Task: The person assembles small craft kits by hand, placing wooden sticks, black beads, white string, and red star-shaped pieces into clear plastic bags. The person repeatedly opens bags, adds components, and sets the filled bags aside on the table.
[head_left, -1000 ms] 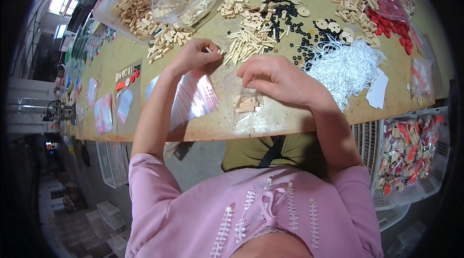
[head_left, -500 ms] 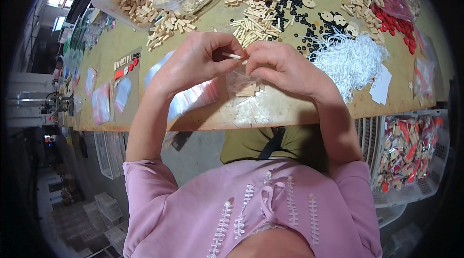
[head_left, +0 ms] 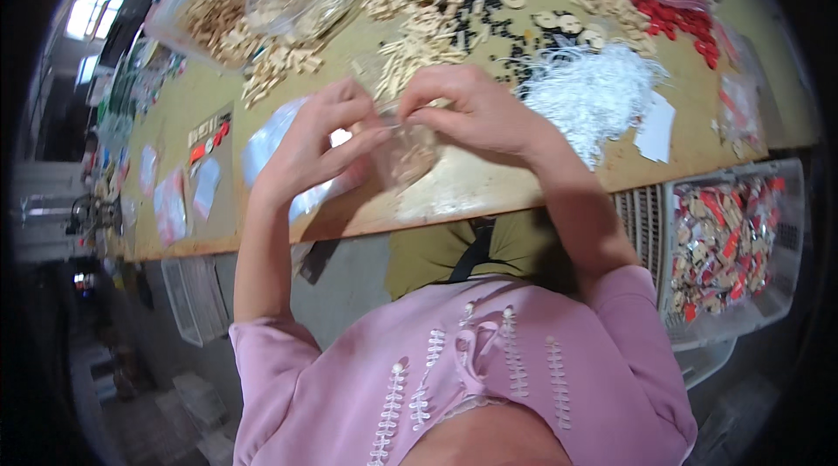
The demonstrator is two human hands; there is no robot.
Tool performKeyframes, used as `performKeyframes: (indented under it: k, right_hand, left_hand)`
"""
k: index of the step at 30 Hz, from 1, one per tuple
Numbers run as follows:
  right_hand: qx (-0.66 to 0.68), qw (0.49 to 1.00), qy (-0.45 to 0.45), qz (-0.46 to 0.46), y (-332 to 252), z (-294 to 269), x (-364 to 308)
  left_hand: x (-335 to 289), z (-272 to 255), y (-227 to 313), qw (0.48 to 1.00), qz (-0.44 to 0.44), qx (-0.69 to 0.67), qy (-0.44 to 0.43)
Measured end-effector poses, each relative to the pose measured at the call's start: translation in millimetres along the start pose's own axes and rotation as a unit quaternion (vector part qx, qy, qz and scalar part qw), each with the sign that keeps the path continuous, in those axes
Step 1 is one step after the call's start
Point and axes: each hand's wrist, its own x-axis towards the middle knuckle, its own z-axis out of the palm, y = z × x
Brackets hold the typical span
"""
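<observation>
The thing is a small bag (head_left: 393, 152) of clear plastic, thin and a little wrinkled, so that one can see through it. Its upper edge is between the left hand (head_left: 321, 139) and the right hand (head_left: 471, 108) – the fingertips of both are at this edge, close to each other. The bag hangs down from there in a slightly tilted pose, above the near part of the surface (head_left: 480, 176); whether its bottom touches, I cannot tell. In its lower part are pale wooden pieces (head_left: 417, 166), gathered together – their exact shapes are blurred.
</observation>
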Motion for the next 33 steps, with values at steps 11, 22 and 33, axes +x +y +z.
performKeyframes:
  k: [11, 22, 33]
  right_hand:
    - [-0.097, 0.995, 0.030, 0.008, -80.9, -10.5, -83.9]
    - [-0.188, 0.962, 0.173, 0.094, -37.9, 2.5, -152.1]
    - [-0.151, 0.964, 0.197, 0.099, -19.0, -15.1, -160.3]
  left_hand:
    - [62.3, 68.5, -9.2, 0.964, -0.119, -0.236, 0.028]
    - [181.4, 143.2, 32.4, 0.999, 0.018, -0.036, 0.034]
    - [225.7, 154.9, -19.6, 0.981, 0.126, -0.023, 0.144]
